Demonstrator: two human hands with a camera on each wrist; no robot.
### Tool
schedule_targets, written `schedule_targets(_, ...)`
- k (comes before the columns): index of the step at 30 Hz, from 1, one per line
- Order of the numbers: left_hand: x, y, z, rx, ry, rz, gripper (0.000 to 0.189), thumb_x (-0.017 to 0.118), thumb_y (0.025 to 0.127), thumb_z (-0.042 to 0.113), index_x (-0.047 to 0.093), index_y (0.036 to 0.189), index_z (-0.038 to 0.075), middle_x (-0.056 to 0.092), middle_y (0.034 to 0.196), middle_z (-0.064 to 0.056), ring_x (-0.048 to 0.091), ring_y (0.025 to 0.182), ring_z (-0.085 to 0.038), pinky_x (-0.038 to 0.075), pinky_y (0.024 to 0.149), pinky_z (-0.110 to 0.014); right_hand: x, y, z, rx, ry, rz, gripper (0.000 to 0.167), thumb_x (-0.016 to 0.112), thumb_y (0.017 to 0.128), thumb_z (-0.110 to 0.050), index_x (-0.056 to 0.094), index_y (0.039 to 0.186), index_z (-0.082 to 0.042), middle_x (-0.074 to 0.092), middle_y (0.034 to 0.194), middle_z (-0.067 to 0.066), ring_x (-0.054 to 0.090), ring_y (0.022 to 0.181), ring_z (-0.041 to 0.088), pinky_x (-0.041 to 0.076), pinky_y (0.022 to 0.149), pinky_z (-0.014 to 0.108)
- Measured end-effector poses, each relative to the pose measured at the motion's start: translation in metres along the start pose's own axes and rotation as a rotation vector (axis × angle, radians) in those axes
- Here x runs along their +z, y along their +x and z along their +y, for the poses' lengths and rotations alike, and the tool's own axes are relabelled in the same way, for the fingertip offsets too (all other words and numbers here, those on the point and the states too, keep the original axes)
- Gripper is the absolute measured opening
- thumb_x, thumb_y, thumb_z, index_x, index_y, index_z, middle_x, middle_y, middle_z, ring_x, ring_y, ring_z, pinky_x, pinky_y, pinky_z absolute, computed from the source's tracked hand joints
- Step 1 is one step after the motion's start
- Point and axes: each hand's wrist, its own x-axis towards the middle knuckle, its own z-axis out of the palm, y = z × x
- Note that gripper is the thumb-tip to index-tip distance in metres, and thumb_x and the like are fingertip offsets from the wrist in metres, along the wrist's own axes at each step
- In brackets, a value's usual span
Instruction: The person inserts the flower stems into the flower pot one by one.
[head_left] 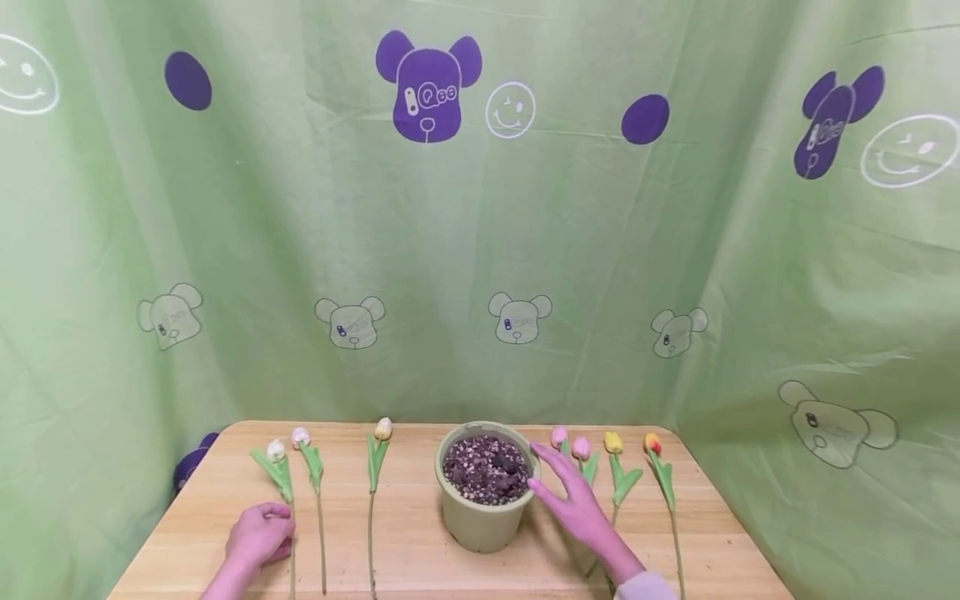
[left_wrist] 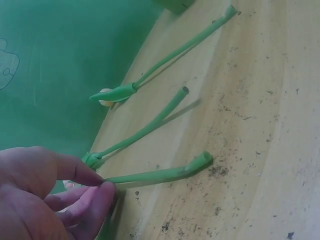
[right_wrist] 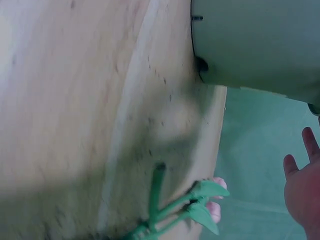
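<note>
At the lower left of the head view, we saw the left hand (head_left: 258, 535) pinching the stem of the white tulip (head_left: 281, 473) between thumb and fingers, its bloom pointing up the frame. Just right of it lay the pinkish-white tulip (head_left: 311, 461), and farther right, the cream tulip (head_left: 377, 457), both on the wooden table (head_left: 420, 542). Right of centre, low in the frame, we found the pale green pot (head_left: 482, 525) standing upright, filled to a little below its rim with dark soil (head_left: 486, 475) flecked with pale bits; no stem stood in it. At its right side the right hand (head_left: 579, 507) grasped nothing, fingers spread beside the rim; we could not tell whether they touched it. Behind that hand we saw two pink tulips (head_left: 581, 448), then the yellow tulip (head_left: 613, 442), and at the lower right the red-and-yellow tulip (head_left: 663, 477)
</note>
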Motion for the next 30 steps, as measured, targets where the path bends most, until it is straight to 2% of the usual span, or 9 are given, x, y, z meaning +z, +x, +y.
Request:
schedule_targets(6, -0.004, -0.002, 0.004, 0.012, -0.033, -0.014, 0.054, 0.069, 0.081, 0.0, 0.058, 0.132, -0.012, 0.072, 0.098, -0.017, 0.068, 0.078, -0.018, 0.066, 0.069, -0.034, 0.004, 0.001, 0.003, 0.041, 0.048, 0.001, 0.057, 0.064, 0.103, -0.032, 0.046, 0.155, -0.017, 0.043, 0.162, 0.009, 0.038, 0.149, 0.043, 0.028, 0.116, 0.077)
schedule_targets(20, -0.002, -0.004, 0.008, 0.034, -0.065, 0.002, 0.053, 0.069, 0.085, 0.0, 0.057, 0.136, -0.008, 0.074, 0.106, -0.02, 0.07, 0.077, -0.019, 0.066, 0.068, -0.034, 0.006, 0.0, 0.007, 0.007, 0.045, -0.004, 0.054, 0.064, 0.103, -0.029, 0.05, 0.153, -0.015, 0.045, 0.16, 0.009, 0.041, 0.147, 0.042, 0.029, 0.115, 0.078)
schedule_targets(30, 0.003, -0.01, 0.024, 0.072, -0.125, 0.01, 0.052, 0.068, 0.089, -0.002, 0.056, 0.139, -0.006, 0.068, 0.118, -0.028, 0.073, 0.082, -0.023, 0.067, 0.071, -0.033, 0.005, -0.001, 0.009, 0.026, 0.078, 0.001, 0.054, 0.065, 0.102, -0.029, 0.05, 0.152, -0.018, 0.045, 0.16, 0.008, 0.04, 0.147, 0.04, 0.028, 0.117, 0.077)
